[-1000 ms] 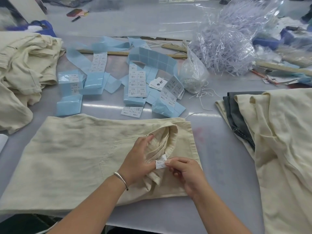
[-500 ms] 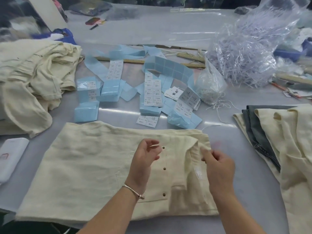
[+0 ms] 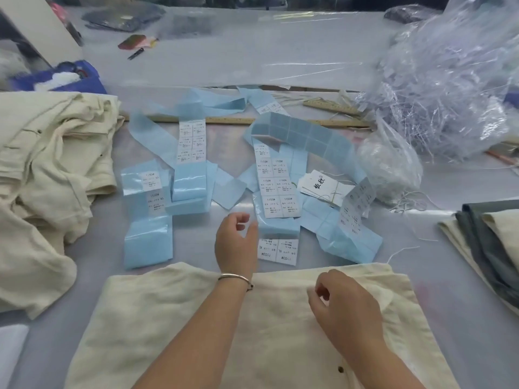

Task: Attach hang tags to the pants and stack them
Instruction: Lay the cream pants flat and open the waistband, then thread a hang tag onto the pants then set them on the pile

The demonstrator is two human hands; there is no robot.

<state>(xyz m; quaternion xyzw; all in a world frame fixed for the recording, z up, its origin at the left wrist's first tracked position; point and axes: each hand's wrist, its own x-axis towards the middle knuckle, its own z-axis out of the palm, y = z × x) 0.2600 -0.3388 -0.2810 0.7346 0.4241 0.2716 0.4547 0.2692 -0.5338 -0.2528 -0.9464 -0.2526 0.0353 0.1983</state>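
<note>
Cream pants lie flat on the table in front of me. My left hand hovers beyond their top edge, fingers loosely curled and holding nothing, beside a small two-label sticker piece. My right hand rests over the pants' upper right part with fingers curled; I cannot see whether it holds anything. Blue backing strips with white size stickers spread across the middle of the table. A small stack of white hang tags with strings lies to their right.
A heap of cream pants fills the left side. Folded cream and grey pants are stacked at the right edge. A clear bag of string and a big bag of plastic fasteners sit at the back right. Wooden rulers lie behind the stickers.
My left hand has left the pants and reached forward toward the sticker sheets. My right hand has let go of the waistband flap and drawn back. The view tilted up.
</note>
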